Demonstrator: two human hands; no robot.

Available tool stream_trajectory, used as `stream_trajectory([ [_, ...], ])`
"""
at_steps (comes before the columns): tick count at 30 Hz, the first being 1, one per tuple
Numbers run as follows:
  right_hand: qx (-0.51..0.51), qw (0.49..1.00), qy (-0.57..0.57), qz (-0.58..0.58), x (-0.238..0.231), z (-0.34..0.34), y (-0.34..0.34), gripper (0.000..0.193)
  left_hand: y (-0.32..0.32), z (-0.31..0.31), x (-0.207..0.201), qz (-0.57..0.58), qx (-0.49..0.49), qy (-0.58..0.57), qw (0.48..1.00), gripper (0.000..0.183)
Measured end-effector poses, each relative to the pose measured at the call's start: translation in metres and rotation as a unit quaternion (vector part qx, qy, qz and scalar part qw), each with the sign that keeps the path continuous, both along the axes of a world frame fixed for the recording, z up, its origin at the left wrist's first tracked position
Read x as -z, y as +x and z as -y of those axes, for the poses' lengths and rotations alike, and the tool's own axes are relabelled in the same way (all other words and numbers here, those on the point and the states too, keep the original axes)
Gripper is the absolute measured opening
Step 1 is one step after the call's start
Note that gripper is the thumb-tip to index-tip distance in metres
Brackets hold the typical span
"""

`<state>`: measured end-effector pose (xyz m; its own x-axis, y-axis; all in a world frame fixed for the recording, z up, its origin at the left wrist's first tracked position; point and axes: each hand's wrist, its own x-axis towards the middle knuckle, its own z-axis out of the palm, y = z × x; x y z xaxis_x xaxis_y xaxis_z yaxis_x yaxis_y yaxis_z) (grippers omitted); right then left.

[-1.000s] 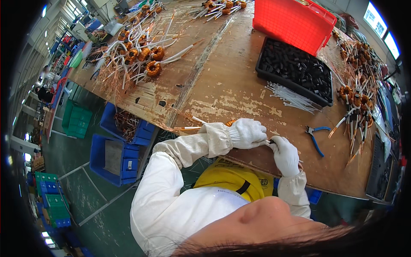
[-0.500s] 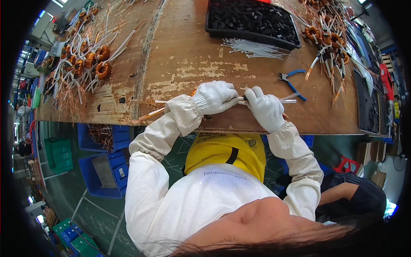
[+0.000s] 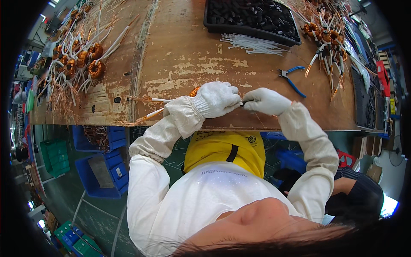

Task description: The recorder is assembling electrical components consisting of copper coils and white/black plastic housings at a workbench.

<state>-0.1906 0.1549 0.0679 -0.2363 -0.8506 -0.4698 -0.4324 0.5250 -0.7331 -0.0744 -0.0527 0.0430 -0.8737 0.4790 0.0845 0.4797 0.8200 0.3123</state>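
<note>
My left hand, in a white knit glove, is closed around a copper-wound ring coil, mostly hidden under the palm. From its wrist side, white leads with bare copper strands stick out to the left over the table. My right hand, gloved the same way, meets the left fingertips with its thumb and fingers pinched together. What lies in that pinch is too small and covered to make out. Both hands are just above the table's near edge. To their right lie blue-handled cutters, jaws apart.
Piled ring coils with white leads lie at the left and far right. A black tray of small black sleeves stands at the back, with white cable ties before it. Blue bins stand on the floor, left.
My right hand has turned flatter, and its forearm has swung right. The white lead ends and black piece seen by it before no longer show. My left hand keeps its hold.
</note>
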Motion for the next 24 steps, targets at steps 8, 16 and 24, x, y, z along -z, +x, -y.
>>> stream_trajectory([
  [8,0.039,0.988,-0.058,-0.140,-0.010,-0.013,0.007,0.027,0.004,0.002,-0.003,0.037,-0.045,0.007,0.998,0.021],
  [16,0.058,0.961,-0.064,-0.263,-0.021,-0.006,0.028,0.030,0.003,0.000,-0.006,0.043,-0.053,0.030,0.997,0.022],
  [24,0.047,0.931,-0.061,-0.356,-0.017,-0.016,0.034,0.032,0.004,0.002,-0.005,0.047,-0.056,0.012,0.997,0.022],
])
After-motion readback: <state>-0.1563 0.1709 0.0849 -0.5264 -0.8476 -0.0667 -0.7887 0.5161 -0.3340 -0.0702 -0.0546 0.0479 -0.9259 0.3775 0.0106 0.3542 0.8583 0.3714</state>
